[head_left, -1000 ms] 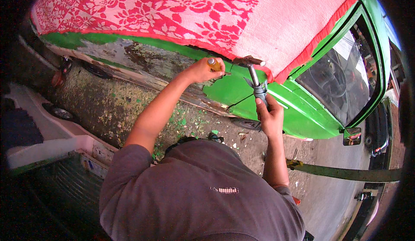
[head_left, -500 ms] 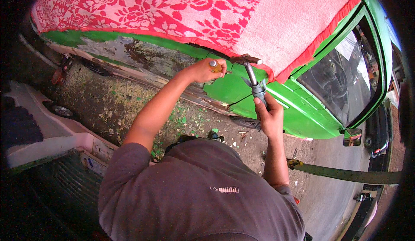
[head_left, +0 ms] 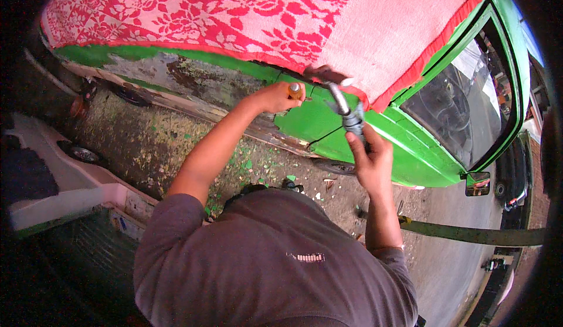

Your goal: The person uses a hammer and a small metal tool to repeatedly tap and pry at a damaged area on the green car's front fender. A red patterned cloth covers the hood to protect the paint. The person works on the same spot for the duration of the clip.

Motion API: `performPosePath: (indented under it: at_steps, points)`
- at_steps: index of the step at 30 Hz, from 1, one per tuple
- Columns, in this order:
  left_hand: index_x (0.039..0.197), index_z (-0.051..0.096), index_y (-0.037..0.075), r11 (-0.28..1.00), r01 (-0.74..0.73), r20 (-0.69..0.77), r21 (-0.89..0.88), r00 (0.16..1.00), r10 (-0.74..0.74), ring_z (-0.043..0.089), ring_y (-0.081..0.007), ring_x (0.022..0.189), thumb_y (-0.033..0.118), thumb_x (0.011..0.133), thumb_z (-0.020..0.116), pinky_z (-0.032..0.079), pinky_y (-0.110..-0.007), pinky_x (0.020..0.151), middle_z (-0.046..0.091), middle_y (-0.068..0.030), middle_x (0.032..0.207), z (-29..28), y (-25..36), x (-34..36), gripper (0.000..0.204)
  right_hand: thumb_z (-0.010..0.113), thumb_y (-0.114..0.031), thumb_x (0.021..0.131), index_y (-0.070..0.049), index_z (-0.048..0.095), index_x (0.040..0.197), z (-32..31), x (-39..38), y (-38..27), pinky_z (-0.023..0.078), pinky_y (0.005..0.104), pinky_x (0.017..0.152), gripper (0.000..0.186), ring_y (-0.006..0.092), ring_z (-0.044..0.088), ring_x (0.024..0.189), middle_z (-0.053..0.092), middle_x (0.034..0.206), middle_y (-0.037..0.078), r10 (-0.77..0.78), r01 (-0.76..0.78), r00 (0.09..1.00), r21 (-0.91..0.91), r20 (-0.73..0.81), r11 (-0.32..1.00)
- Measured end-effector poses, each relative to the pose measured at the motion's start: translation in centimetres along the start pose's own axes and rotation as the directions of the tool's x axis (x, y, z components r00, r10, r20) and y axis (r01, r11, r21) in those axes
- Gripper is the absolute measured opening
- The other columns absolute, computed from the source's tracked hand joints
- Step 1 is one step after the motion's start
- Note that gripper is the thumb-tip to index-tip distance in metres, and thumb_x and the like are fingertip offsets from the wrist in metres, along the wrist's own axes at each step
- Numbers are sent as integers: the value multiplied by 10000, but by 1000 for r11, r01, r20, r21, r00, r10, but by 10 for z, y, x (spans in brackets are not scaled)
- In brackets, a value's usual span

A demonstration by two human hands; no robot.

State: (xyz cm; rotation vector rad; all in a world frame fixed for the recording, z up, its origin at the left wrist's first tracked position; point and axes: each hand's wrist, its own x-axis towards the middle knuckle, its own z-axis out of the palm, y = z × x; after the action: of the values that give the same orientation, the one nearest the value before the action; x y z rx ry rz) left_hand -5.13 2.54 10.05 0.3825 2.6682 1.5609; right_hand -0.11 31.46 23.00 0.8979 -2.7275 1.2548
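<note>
My left hand (head_left: 277, 97) is closed around a chisel-like tool (head_left: 295, 90) with an amber handle and a round metal cap. Its short metal tip points toward the green car panel (head_left: 319, 113), beside a patch of stripped, rusty paint (head_left: 205, 81). In my right hand (head_left: 374, 157) is a hammer (head_left: 339, 99), its grip wrapped in grey material. The hammer head, blurred by motion, is raised to the right of the capped handle and apart from it. Whether the tool's tip touches the panel I cannot tell.
A red and pink floral blanket (head_left: 234, 16) covers the car's upper part. To the right are its window (head_left: 457, 104) and side mirror (head_left: 477, 184). Paint flakes litter the ground (head_left: 246, 163). Another car (head_left: 64, 192) stands behind on the left; a long strip (head_left: 469, 232) extends at right.
My right hand has shifted slightly right and the hammer has tilted, its head now blurred and a little further left. My left hand stays nearly in place, with the capped handle turned slightly right.
</note>
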Motion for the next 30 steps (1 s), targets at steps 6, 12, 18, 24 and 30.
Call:
performPosePath:
  at_steps: [6, 12, 18, 24, 30]
  points:
    - [933, 565, 67, 998, -43, -19, 36, 999, 43, 626, -182, 820, 135, 868, 663, 487, -362, 743, 648, -60, 849, -3, 4, -4, 136, 705, -195, 898, 19, 658, 1094, -2, -1, 26, 429, 314, 598, 294, 140, 474, 623, 554, 666, 91, 75, -64, 995, 150, -67, 987]
    - [933, 575, 50, 997, -37, 73, 74, 997, 32, 612, -139, 867, 87, 883, 657, 493, -343, 787, 641, -36, 875, -6, 22, -2, 103, 706, -194, 897, 20, 662, 1082, 7, -3, 38, 409, 304, 581, 285, 114, 433, 630, 503, 649, 69, 136, -130, 991, 193, -17, 973]
    - [949, 573, 65, 994, -106, 89, 17, 991, 104, 651, -224, 832, 166, 871, 650, 495, -391, 747, 673, -89, 864, -5, 4, 3, 149, 697, -201, 902, 11, 659, 1090, 6, -1, 13, 419, 321, 564, 286, 149, 470, 586, 515, 643, 98, 8, -3, 1000, 147, -29, 989]
    - [921, 606, 62, 982, 59, 159, 181, 983, -88, 624, -169, 820, 177, 871, 666, 496, -366, 757, 664, -62, 858, -6, -3, 18, 140, 687, -191, 905, 6, 653, 1121, 11, 11, 7, 471, 396, 594, 294, 235, 595, 610, 620, 711, 163, -112, 124, 990, -151, 85, 981]
    - [938, 595, 70, 999, 40, 17, 9, 999, -41, 581, -119, 825, 145, 895, 669, 486, -319, 754, 619, -13, 851, 2, -4, -3, 114, 699, -188, 903, 12, 661, 1094, -6, -2, 26, 446, 327, 640, 279, 144, 495, 666, 572, 706, 118, 134, -126, 989, 130, -55, 983]
